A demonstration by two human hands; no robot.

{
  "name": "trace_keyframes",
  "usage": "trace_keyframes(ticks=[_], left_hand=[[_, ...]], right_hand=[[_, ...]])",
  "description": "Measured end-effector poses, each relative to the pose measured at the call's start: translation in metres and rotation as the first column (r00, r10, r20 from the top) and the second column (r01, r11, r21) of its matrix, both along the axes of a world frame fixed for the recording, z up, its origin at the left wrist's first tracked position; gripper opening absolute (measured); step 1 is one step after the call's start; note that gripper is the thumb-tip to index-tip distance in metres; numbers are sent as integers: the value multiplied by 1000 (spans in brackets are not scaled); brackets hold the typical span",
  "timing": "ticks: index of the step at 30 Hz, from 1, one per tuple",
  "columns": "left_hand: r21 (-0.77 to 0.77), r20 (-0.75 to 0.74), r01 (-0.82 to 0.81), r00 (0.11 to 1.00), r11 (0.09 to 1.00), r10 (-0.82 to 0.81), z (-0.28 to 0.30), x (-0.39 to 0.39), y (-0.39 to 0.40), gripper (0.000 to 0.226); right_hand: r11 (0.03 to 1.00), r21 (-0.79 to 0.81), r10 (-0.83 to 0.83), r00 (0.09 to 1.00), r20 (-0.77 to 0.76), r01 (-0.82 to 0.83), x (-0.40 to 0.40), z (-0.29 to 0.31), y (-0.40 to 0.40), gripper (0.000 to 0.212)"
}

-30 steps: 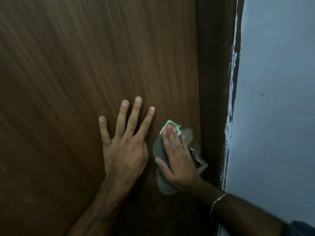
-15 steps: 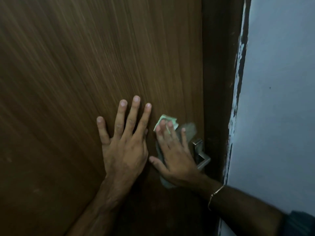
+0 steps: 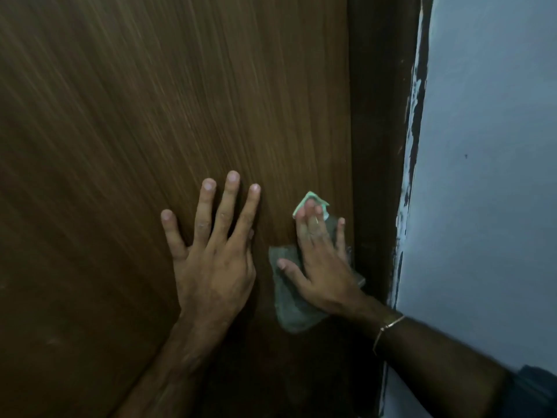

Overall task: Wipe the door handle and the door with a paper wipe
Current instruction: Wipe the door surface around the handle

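The right hand [image 3: 319, 267] lies flat with straight fingers, pressing the wipe [image 3: 291, 306] against the door [image 3: 180, 116]. The left hand [image 3: 212, 251] is spread wide, palm on the door just left of the wipe, holding nothing.

Compared with half a second ago, the right hand has slid a little toward the door's edge, away from the left hand, so the gap between the two hands is wider. The wipe went with it: a pale green corner pokes out above the fingertips and a grey flap hangs below the palm. The handle [image 3: 358, 280], plainly seen beside the wrist in the earlier views, is now almost wholly covered by the hand; only a sliver of metal shows just right of the wrist. The left hand has not shifted.

This looks like a sideways stroke across the strip of door next to the handle, with the wipe now coming up against or over the handle plate. I cannot tell whether the wipe touches the handle itself. Most of the door above and left of the handle shows no wipe on it, so much of the job likely remains.
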State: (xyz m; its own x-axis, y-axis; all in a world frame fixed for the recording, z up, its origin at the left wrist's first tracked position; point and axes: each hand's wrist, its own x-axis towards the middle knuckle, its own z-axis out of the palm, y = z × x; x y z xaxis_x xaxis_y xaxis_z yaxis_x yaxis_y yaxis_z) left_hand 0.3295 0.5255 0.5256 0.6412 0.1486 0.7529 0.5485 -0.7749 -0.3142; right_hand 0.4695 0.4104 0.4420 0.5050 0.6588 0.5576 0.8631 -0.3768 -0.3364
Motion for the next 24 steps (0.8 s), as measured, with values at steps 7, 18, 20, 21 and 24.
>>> trace_keyframes(ticks=[7,18,20,21,24], left_hand=[[-11,-29,-4,1000,1000,3,-2,-2,0,64],[-4,-22,3,1000,1000,-3,2,-1,1,67],[-6,-10,-8,1000,1000,8,3,-1,2,67],[-9,-3,-13,1000,1000,13,1,-2,1,67],[2,-17,-10,1000,1000,10,-3,-2,-1,67]], right_hand=[[999,-50,-13,1000,-13,12,16,-16,-16,87],[1000,12,12,999,-50,-12,23,-4,-18,88],[999,-9,47,999,-16,-47,22,-10,-19,88],[998,-30,45,999,-18,-46,23,-17,-23,87],[1000,0,-16,995,-101,16,32,-22,-28,87]])
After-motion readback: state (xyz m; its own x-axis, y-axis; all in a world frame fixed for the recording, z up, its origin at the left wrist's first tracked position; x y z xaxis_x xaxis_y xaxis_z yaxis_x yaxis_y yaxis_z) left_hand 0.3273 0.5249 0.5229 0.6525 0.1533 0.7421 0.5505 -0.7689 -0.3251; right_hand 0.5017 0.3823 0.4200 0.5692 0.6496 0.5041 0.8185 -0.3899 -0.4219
